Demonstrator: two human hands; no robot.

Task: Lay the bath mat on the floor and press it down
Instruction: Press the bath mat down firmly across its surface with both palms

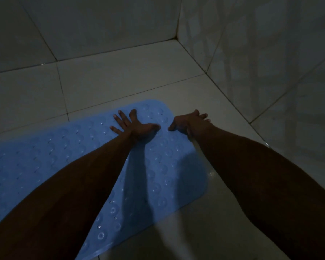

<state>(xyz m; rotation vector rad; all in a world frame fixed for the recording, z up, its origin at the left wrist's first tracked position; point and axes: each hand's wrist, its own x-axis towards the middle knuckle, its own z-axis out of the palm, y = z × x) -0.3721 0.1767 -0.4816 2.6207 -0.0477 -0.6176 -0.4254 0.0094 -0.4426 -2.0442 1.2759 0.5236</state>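
Dim tiled room. Two bare forearms reached out from near edge across blue bath mat (pixel 45 156). Mat already lay spread on floor (pixel 120 72), looked flat, suction bumps visible, its far end toward wall corner. Left hand (pixel 133 124) lay flat, fingers splayed, pressing mat near far end. Right hand (pixel 188 122) pressed down at mat's right edge, fingers stretched, grasping nothing. Laying judged done; pressing under way at far end, near stretch likely left. Beyond: tiled walls (pixel 251 53).
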